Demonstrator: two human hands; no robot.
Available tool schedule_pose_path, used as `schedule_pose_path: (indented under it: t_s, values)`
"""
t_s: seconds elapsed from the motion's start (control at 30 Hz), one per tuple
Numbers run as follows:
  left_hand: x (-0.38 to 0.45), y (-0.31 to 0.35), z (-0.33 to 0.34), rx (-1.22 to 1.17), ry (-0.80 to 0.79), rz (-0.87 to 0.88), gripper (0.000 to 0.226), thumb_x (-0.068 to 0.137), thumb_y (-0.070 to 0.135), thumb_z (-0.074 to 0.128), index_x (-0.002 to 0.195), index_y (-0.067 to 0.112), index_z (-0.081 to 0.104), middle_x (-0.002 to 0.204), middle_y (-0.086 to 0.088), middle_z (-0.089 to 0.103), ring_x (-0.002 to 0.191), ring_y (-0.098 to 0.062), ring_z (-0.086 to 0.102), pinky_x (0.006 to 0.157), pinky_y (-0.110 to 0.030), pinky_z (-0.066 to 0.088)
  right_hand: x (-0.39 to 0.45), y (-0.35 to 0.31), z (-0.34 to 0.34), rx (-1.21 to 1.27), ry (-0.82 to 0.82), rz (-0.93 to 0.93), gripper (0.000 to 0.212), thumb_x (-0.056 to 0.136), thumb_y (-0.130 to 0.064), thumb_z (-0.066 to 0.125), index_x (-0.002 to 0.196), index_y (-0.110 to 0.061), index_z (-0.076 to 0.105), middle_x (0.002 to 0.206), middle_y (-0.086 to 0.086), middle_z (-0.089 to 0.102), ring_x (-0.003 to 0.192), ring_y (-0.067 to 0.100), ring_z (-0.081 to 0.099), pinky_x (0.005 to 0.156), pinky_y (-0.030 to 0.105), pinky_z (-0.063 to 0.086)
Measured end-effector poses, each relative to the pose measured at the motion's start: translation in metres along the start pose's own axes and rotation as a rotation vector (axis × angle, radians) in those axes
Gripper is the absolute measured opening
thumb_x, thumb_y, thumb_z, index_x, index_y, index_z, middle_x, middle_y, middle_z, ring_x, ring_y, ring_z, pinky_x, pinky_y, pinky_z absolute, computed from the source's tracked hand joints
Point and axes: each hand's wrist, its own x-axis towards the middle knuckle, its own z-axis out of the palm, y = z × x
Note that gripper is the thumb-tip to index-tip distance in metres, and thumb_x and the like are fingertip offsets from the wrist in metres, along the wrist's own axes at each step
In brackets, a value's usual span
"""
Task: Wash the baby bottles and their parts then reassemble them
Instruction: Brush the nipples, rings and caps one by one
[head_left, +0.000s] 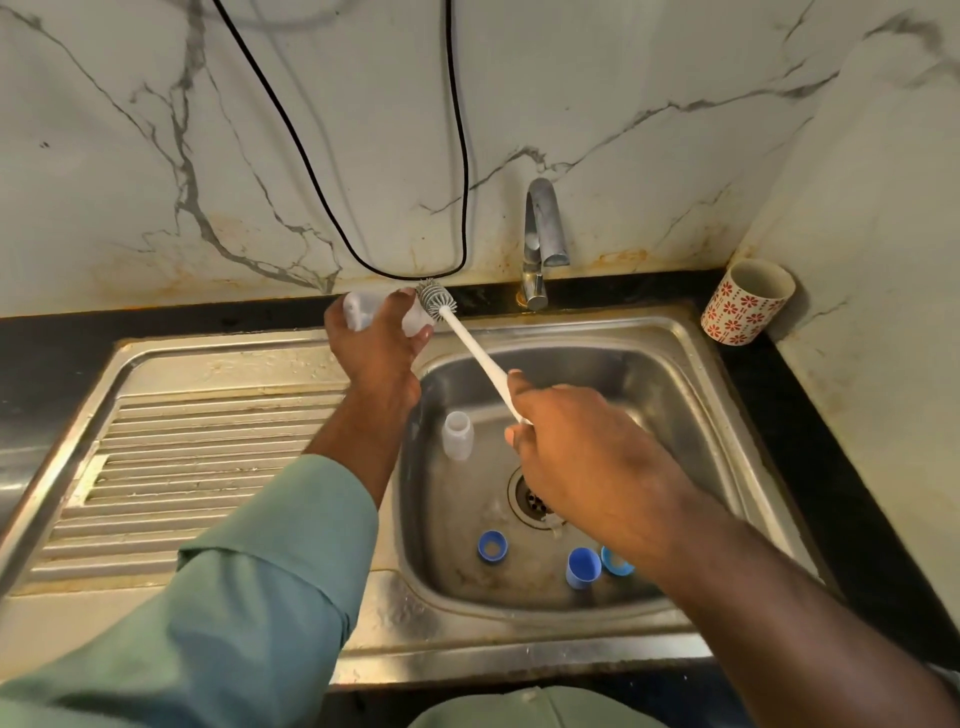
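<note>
White bottles: one (363, 312) gripped by left fingers (374, 338), one (458, 435) in sink (675, 364), right fingers (566, 441) gripping brush (467, 343)

Left hand (375, 340) raised, fingers curled in grip; right hand (576, 447) fisted, forearm bare.

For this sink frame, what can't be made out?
Head view:
- Bottle: mostly hidden by the left hand; mouth unseen.
- Brush grip end: hidden inside the right hand.
- One blue ring: partly behind the right forearm.
- Drain: half covered.
</note>
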Motion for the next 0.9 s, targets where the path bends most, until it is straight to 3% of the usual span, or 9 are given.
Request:
schedule_pose_path:
  t_s: [0.17,0.3,0.4,0.6,0.8,0.9]
  values:
    - [-0.014,-0.011,0.01,-0.024,0.027,-0.065,0.056,0.077,0.003,0.081,0.118,0.022,0.048,0.126,-0.016,0.052,0.109,-0.036,0.06,0.066,-0.036,0.061,0.006,0.0,-0.001,-0.045,0.041,0.03,0.057,0.103,-0.019,0.041,0.154,-0.017,0.017,0.117,0.007,0.055,0.098,0.025,0.062,0.084,0.041,0.055]
    - [-0.01,-0.006,0.009,-0.161,0.079,-0.057,0.057,0.076,0.003,0.081,0.119,0.02,0.048,0.125,-0.016,0.052,0.106,-0.036,0.06,0.069,-0.042,0.062,0.0,0.001,0.0,-0.075,0.044,-0.01,0.052,0.103,-0.023,0.04,0.151,-0.017,0.022,0.106,0.003,0.054,0.091,0.021,0.062,0.078,0.038,0.055]
    - [-0.017,-0.007,0.012,-0.155,0.073,-0.08,0.057,0.077,0.004,0.081,0.12,0.021,0.046,0.121,-0.013,0.051,0.099,-0.03,0.06,0.072,-0.044,0.062,0.008,-0.002,0.0,-0.113,0.072,0.006,0.058,0.102,-0.021,0.043,0.154,-0.018,0.016,0.112,0.006,0.054,0.095,0.023,0.062,0.077,0.036,0.054]
    - [-0.01,-0.002,-0.005,-0.286,0.167,-0.011,0.058,0.076,0.003,0.082,0.117,0.024,0.047,0.125,-0.015,0.05,0.107,-0.035,0.06,0.072,-0.045,0.062,-0.005,0.001,0.003,-0.077,0.017,-0.027,0.051,0.104,-0.027,0.038,0.152,-0.025,0.022,0.107,0.002,0.054,0.093,0.023,0.06,0.079,0.04,0.054]
    - [-0.021,-0.01,-0.008,-0.321,0.074,-0.147,0.056,0.08,0.007,0.078,0.123,0.022,0.047,0.125,-0.016,0.049,0.114,-0.04,0.054,0.079,-0.052,0.06,-0.001,0.007,0.002,-0.058,0.072,-0.021,0.055,0.103,-0.029,0.04,0.153,-0.026,0.017,0.108,0.001,0.054,0.091,0.02,0.062,0.079,0.04,0.056]
    - [-0.023,-0.009,-0.012,-0.371,-0.003,-0.3,0.061,0.078,0.022,0.077,0.133,0.014,0.052,0.128,-0.017,0.053,0.112,-0.035,0.056,0.075,-0.046,0.059,-0.005,0.016,0.002,-0.047,0.105,-0.01,0.054,0.103,-0.032,0.04,0.153,-0.03,0.02,0.107,0.0,0.055,0.092,0.02,0.062,0.081,0.042,0.056]
